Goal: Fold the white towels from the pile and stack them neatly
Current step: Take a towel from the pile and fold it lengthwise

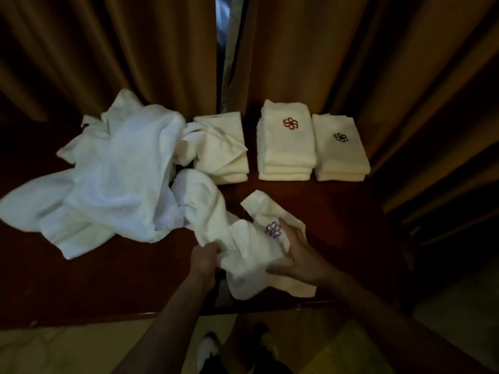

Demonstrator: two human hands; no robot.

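- My left hand (206, 256) grips a bunched edge of the white towel (251, 255) I am working on, fingers curled round the cloth.
- My right hand (299, 261) lies on the same towel with fingers spread and straight, pressing it flat just beside its purple flower emblem (273, 229).
- This towel lies crumpled at the near edge of the dark wooden table (337, 211), one corner hanging over the front lip.
- Unfolded pile of white towels (113, 168) fills the left half of the table; one trailing piece touches the towel in my hands.
- Three folded stacks along the back: left stack (224, 157), partly overlapped by the pile; middle stack (286, 147) with a red emblem on top; right stack (340, 149) with a dark emblem.
- Brown curtains (378, 63) hang behind the table.
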